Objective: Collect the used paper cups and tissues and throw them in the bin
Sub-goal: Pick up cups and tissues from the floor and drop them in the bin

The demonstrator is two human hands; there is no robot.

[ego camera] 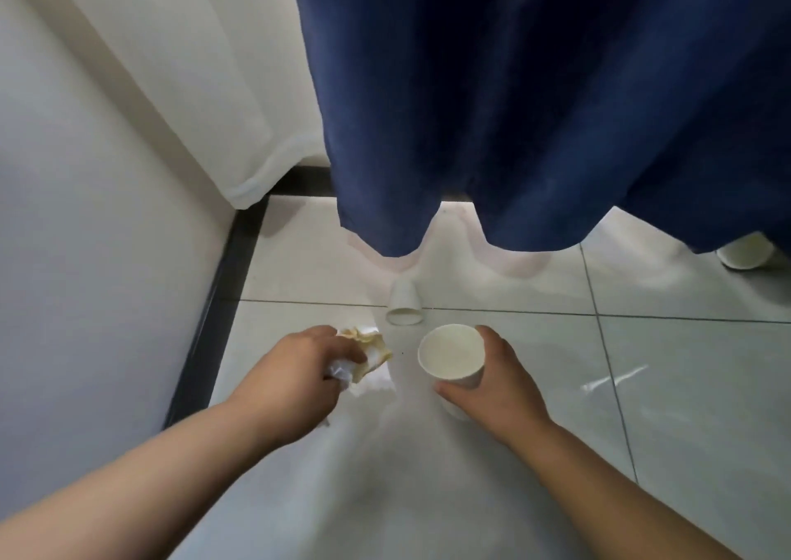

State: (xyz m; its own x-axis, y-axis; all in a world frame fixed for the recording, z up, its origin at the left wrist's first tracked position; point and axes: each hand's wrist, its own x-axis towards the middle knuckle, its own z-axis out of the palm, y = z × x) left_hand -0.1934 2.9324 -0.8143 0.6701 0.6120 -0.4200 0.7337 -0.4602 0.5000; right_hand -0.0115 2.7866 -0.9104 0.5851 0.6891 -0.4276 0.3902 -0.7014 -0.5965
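My left hand (295,371) grips a crumpled, yellow-stained white tissue (368,352) just above the tiled floor. My right hand (496,384) holds an upright white paper cup (449,352), fingers wrapped round its side and its open mouth facing up. A second white paper cup (403,300) lies on its side on the floor just beyond both hands. A third white cup (744,251) sits at the far right, partly hidden under the blue curtain. No bin is in view.
A dark blue curtain (535,110) hangs to just above the floor ahead. A white curtain (205,89) and a white wall (85,281) with black skirting (214,303) close off the left. Glossy pale tiles (685,388) spread to the right.
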